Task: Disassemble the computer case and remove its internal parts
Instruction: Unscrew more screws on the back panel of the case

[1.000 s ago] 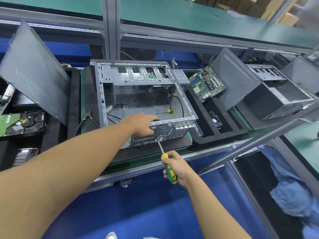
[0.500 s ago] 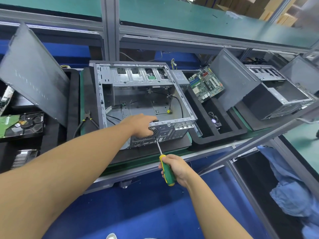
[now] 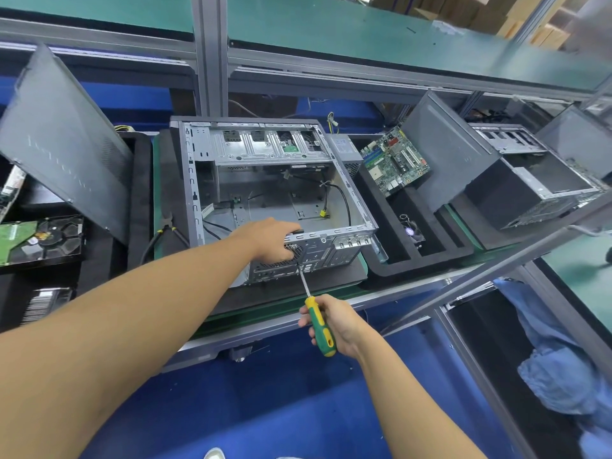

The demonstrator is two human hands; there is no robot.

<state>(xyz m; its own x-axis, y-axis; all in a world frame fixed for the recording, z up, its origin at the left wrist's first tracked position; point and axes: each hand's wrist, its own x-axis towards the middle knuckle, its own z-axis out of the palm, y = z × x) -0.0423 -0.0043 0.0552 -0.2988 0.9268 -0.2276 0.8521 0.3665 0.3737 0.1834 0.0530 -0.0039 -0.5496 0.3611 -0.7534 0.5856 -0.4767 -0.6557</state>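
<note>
An open grey computer case [image 3: 265,180] lies on its side on the bench, nearly bare inside with a few loose cables. My left hand [image 3: 270,241] grips the near rear wall of the case at the round fan grille, fingers curled over its top edge onto something black. My right hand [image 3: 334,323] holds a yellow-and-green screwdriver [image 3: 319,327], its shaft angled up so the tip meets the rear panel just below my left hand.
A removed motherboard [image 3: 395,164] and power supply [image 3: 346,150] rest in a black foam tray [image 3: 427,256] to the right. A side panel [image 3: 63,144] leans at left above a hard drive [image 3: 43,238]. Pliers [image 3: 165,226] lie left of the case. Another case [image 3: 536,190] stands far right.
The screwdriver and my right hand have shifted slightly up and left, toward the rear panel. My left hand stays on the case's near wall.
</note>
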